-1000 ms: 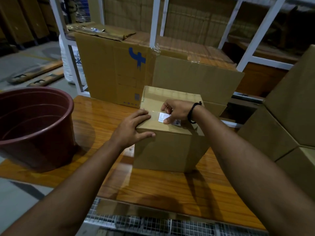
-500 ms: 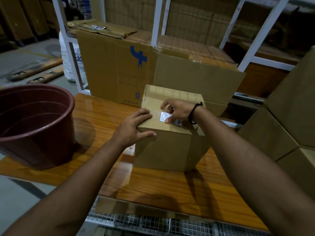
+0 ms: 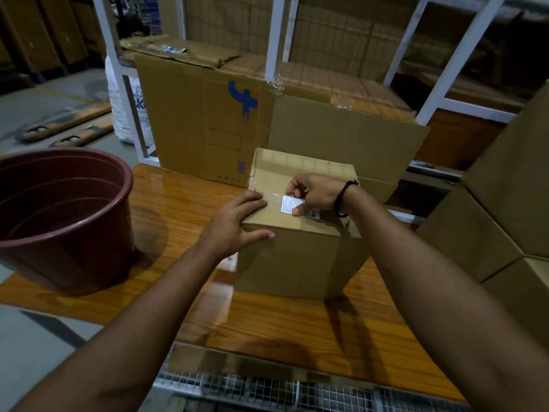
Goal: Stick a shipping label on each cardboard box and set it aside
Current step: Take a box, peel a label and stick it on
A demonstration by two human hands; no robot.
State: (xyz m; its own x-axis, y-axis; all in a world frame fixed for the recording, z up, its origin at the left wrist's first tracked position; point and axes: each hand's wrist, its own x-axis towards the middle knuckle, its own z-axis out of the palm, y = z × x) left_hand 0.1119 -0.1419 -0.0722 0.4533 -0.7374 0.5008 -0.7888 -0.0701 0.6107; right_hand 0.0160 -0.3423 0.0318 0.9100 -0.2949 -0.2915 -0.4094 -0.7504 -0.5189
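Observation:
A taped cardboard box (image 3: 297,263) stands upright in the middle of the wooden table (image 3: 267,328). A small white shipping label (image 3: 286,203) lies on its top, near the front edge. My right hand (image 3: 318,193) rests on the box top with its fingers curled, and its thumb presses down on the label. My left hand (image 3: 234,224) steadies the near left corner, with straight fingers on top and the thumb against the front face.
A dark red plastic bucket (image 3: 59,233) sits on the table's left end. Large flattened cartons (image 3: 193,114) lean against a white rack (image 3: 277,34) behind the box. Stacked cardboard boxes (image 3: 511,188) rise at the right. A wire mesh shelf (image 3: 267,391) runs under the table's near edge.

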